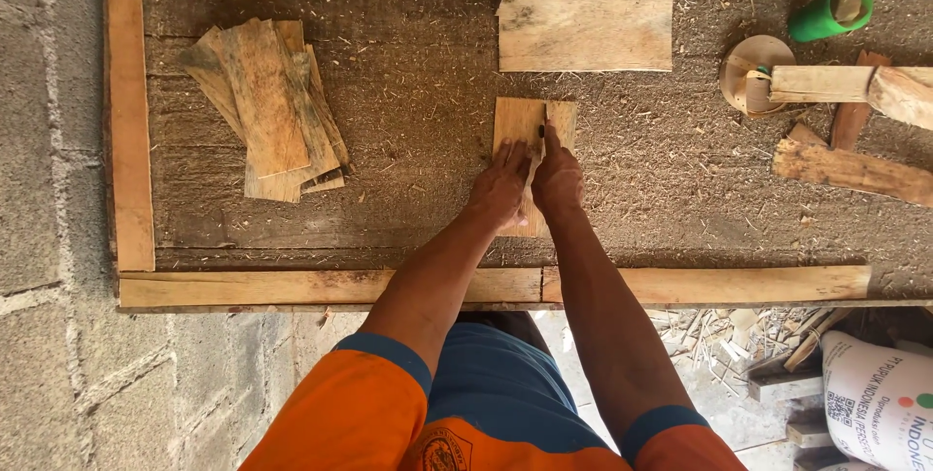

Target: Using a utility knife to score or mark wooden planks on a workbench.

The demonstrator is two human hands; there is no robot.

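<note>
A small pale wooden board (520,123) lies flat in the middle of the dusty workbench (408,92). My left hand (501,189) presses flat on the board's near half. Beside it, touching, my right hand (557,179) is shut on a thin dark marker or pencil (542,128), its tip resting on the board's far part. My hands cover the near end of the board.
A fanned stack of thin wooden slats (272,106) lies at the left. A larger board (585,29) sits beyond my hands. At right are a green tube (829,11), a wooden mallet (768,77) and rough sticks (850,170). Wooden strips (321,286) frame the bench. A white sack (880,393) stands lower right.
</note>
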